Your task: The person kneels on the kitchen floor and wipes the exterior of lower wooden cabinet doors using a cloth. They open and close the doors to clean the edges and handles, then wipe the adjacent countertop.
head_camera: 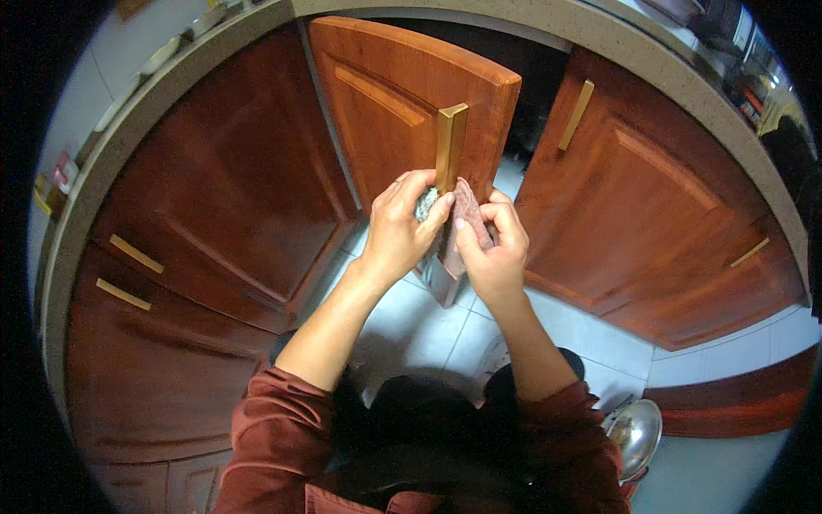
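A wooden cabinet door (385,96) stands ajar before me, with an upright brass-coloured bar handle (451,144) near its free edge. My left hand (399,225) is at the handle's lower end, its thumb against it. Under those fingers shows a crumpled whitish-green piece of material (426,204); whether it joins the pink cloth, I cannot tell. My right hand (498,250) pinches a pink cloth (472,215) just right of the handle, by the door's edge. Some of its fingers are hidden behind the cloth and door.
Closed wooden cabinet fronts flank the door on the left (225,167) and right (629,186). A stone countertop edge (96,151) curves overhead. White floor tiles (424,327) lie below. At the lower right is a shiny metal bowl or pan (636,437).
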Demonstrator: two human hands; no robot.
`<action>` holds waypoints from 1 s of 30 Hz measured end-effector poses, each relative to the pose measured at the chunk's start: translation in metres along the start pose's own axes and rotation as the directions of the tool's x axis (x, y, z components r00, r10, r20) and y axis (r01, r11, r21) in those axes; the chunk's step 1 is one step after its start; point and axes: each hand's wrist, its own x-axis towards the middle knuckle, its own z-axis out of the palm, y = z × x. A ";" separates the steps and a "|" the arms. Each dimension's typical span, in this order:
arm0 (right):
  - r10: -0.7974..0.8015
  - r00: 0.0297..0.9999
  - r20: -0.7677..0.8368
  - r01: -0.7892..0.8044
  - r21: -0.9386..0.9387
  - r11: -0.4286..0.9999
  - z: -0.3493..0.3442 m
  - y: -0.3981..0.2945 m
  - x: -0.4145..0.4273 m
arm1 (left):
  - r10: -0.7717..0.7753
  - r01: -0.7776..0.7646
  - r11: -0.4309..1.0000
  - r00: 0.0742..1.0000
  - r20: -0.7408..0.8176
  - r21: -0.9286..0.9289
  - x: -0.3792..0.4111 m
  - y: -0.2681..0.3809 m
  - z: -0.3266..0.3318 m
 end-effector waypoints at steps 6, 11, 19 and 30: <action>-0.291 0.955 -0.058 0.240 -0.424 0.873 0.008 -0.024 0.028 | 0.034 -0.036 0.993 0.999 -0.019 -0.109 -0.002 -0.005 0.001; -0.502 0.864 -0.044 0.393 -0.563 0.726 0.016 -0.053 0.079 | 0.050 -0.060 0.990 0.995 -0.081 -0.125 -0.005 -0.007 -0.002; -0.329 0.931 -0.160 0.200 -0.531 0.824 0.032 -0.037 0.031 | 0.042 -0.062 0.963 0.996 -0.083 -0.262 -0.008 -0.010 -0.005; -0.457 0.887 -0.069 0.345 -0.558 0.755 0.025 -0.053 0.066 | -0.010 0.016 0.939 1.000 0.020 -0.342 -0.010 -0.020 -0.019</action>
